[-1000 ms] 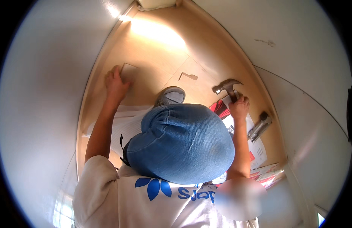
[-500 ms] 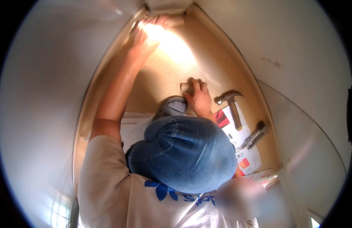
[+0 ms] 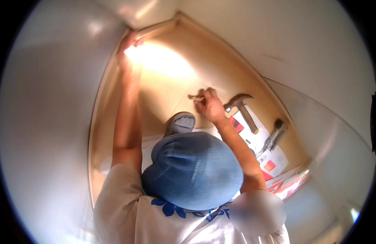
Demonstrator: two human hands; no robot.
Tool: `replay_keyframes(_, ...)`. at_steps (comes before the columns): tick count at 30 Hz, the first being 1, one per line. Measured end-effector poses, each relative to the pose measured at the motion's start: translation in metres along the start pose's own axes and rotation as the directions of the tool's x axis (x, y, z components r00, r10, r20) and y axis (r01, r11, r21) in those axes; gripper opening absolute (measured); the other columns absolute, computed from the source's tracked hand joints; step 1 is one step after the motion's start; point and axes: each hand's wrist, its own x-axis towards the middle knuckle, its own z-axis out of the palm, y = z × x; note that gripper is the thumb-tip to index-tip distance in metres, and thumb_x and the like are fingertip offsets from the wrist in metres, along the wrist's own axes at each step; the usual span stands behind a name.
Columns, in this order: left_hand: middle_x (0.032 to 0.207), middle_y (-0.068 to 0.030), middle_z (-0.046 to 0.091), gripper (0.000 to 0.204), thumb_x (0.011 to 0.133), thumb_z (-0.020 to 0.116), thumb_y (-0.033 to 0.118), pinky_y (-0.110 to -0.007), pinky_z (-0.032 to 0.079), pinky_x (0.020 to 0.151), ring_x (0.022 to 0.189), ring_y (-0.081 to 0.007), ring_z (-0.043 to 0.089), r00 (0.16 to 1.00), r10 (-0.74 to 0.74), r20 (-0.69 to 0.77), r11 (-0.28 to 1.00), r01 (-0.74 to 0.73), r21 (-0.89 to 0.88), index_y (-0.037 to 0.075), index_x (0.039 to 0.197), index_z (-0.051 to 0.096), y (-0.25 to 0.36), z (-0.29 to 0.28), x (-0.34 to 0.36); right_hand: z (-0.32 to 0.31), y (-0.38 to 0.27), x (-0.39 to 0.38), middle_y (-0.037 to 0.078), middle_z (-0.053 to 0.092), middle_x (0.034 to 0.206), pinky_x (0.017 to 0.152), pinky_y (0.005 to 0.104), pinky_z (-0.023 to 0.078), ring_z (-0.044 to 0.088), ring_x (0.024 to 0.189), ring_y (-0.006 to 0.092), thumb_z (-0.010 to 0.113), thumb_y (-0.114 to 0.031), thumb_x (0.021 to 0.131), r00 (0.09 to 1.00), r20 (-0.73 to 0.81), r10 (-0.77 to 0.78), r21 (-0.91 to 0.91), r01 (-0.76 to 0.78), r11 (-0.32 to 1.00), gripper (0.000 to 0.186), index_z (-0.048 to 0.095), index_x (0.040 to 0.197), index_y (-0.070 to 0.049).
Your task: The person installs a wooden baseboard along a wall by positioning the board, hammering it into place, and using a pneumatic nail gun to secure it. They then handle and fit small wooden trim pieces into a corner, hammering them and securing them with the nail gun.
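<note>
My left hand (image 3: 129, 46) reaches to the upper-left corner of the light wooden floor panel (image 3: 163, 87), at its raised edge; glare and blur hide what, if anything, it holds. My right hand (image 3: 211, 105), near the middle of the panel, has its fingers closed on a small thin bent piece (image 3: 193, 96). Just right of that hand a claw hammer (image 3: 247, 117) lies partly on printed sheets (image 3: 273, 162). A silver cylindrical tool (image 3: 276, 134) lies beside the hammer, toward the right edge.
Smooth pale walls (image 3: 54, 122) curve up around the panel's raised rim. My shoe (image 3: 182, 122) and bent knee in blue jeans (image 3: 192, 171) take up the lower middle. More pale paper (image 3: 151, 142) lies under me at the left.
My left hand has moved far forward to the upper-left corner. My right hand has let go of the hammer, moved inward and closed on the small bent piece.
</note>
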Motion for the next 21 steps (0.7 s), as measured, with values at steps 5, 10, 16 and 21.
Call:
replay_keyframes(5,0.126,-0.0131,0.066,0.04,0.1,0.065,0.022,-0.04,0.051,0.1,0.113,-0.0247,0.063,0.979,0.011,0.206,0.537,-0.179,0.825,-0.002,0.131,0.06,-0.012,0.015,-0.113,-0.025,0.023,-0.088,0.017,0.067,0.105,0.086,0.0445,0.056,0.068,0.099,0.0353,0.07,-0.025,0.095,0.935,-0.309,-0.175,0.315,0.274,0.909,0.03,0.067,0.118,-0.006)
replay_keyframes(10,0.128,-0.0174,0.065,0.038,0.1,0.062,0.006,-0.034,0.05,0.101,0.118,-0.0237,0.062,0.633,-0.509,0.583,0.851,0.269,0.451,-0.004,0.137,0.057,-0.028,0.103,-0.169,-0.03,0.027,-0.181,0.02,0.071,0.103,0.085,0.0462,0.055,0.069,0.097,0.0379,0.074,-0.026,0.085,0.901,-0.203,0.382,0.468,-0.253,0.847,0.036,0.066,0.113,-0.005)
replay_keyframes(16,0.137,-0.023,0.061,0.05,0.098,0.063,0.026,-0.046,0.052,0.1,0.117,-0.0351,0.063,0.562,-0.153,0.813,0.225,-0.782,0.582,-0.005,0.138,0.057,-0.02,0.189,-0.091,-0.121,0.041,-0.287,0.018,0.069,0.097,0.083,0.0502,0.053,0.066,0.095,0.0419,0.073,-0.027,0.086,0.775,-0.515,0.366,0.434,-0.132,0.891,0.029,0.063,0.101,-0.004)
replay_keyframes(21,0.136,-0.0231,0.06,0.053,0.096,0.066,0.025,-0.046,0.052,0.1,0.117,-0.0356,0.063,0.35,-0.239,0.906,0.338,-0.844,0.416,-0.003,0.139,0.056,-0.03,0.271,-0.164,-0.067,0.069,-0.391,0.013,0.065,0.101,0.081,0.0491,0.052,0.065,0.098,0.0376,0.072,-0.025,0.086,0.613,-0.716,0.335,0.299,-0.164,0.94,0.025,0.062,0.103,-0.009)
